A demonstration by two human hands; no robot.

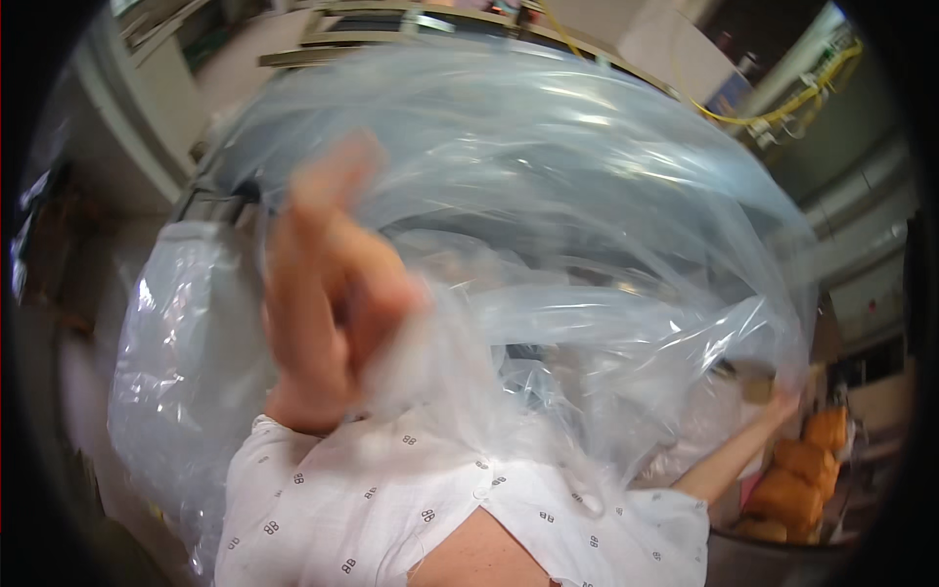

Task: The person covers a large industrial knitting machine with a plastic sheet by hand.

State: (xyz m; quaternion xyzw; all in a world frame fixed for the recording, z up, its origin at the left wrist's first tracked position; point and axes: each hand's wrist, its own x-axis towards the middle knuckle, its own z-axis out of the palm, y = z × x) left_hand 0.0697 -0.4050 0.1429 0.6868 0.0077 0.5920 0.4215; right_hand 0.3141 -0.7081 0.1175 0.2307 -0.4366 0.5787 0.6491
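A big clear plastic bag [587, 225] is spread wide in front of the camera and fills most of the view. My left hand [328, 293], blurred, is raised close to the camera with its fingers closed on a bunched part of the bag. My right hand [785, 403] is stretched out to the far right and grips the bag's edge there, partly veiled by the plastic. Both arms wear white sleeves with a small dark pattern [391, 509]; the right forearm [724, 465] is bare.
Several orange-brown lumps [797, 479] lie in a container at the lower right, just below my right hand. A yellow cable [782, 106] runs across the upper right. A metal frame [391, 29] shows at the top behind the bag.
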